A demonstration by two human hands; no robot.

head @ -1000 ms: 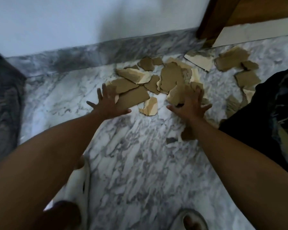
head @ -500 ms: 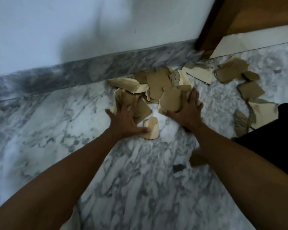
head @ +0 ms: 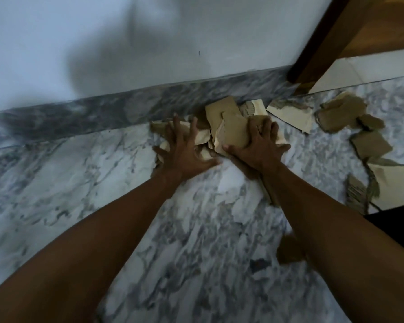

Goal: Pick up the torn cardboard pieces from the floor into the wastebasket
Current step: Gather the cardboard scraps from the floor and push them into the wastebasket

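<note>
Torn cardboard pieces point(head: 229, 122), brown and pale, lie bunched in a heap on the marble floor against the grey skirting. My left hand point(head: 184, 152) lies flat on the heap's left side, fingers spread over pale scraps. My right hand point(head: 259, 145) curls over a brown piece on the heap's right side, thumb at its near edge. More loose pieces point(head: 341, 115) are scattered to the right, and one small scrap point(head: 289, 250) shows under my right forearm. A black shape point(head: 397, 222) at the right edge could be the wastebasket; too little of it shows to tell.
The grey marble skirting point(head: 91, 115) and a white wall close off the far side. A wooden door frame point(head: 313, 54) stands at the upper right. Grey-veined marble floor point(head: 103, 183) extends left and toward me.
Both hands have slid toward each other and toward the skirting, pushing the spread-out pieces into one tight heap. The view has shifted closer to the wall.
</note>
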